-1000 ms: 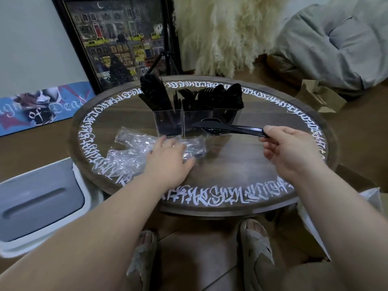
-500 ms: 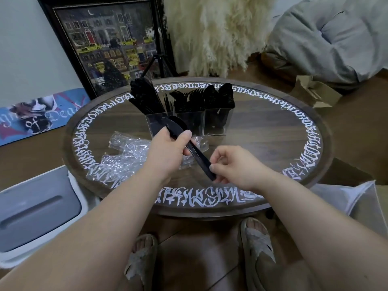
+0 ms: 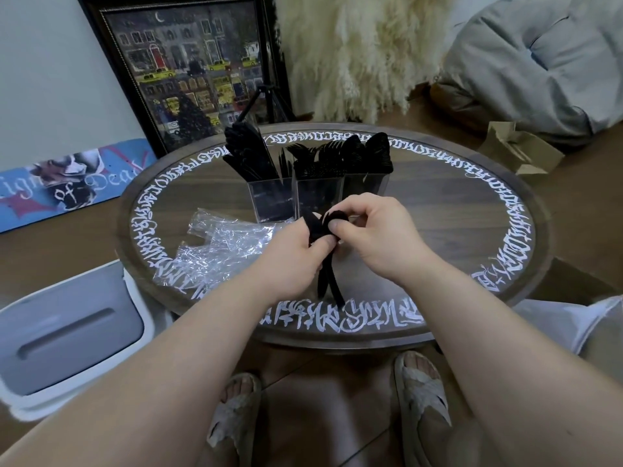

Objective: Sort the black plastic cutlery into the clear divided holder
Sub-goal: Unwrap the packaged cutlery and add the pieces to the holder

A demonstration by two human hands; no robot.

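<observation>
Legible text: I read "of Dead" in white script on the blue board (image 3: 67,183) leaning at left. White calligraphy rings the table (image 3: 488,210) rim; I cannot decipher it.

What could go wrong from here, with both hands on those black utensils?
The left hand and right hand pinch two stuck-together black utensils by their heads; pulling them apart could snap one or drop it. The clear divided holder already looks crowded, so pushing more in might tip it. The crumpled plastic wrap nearby could catch a wrist.
</observation>
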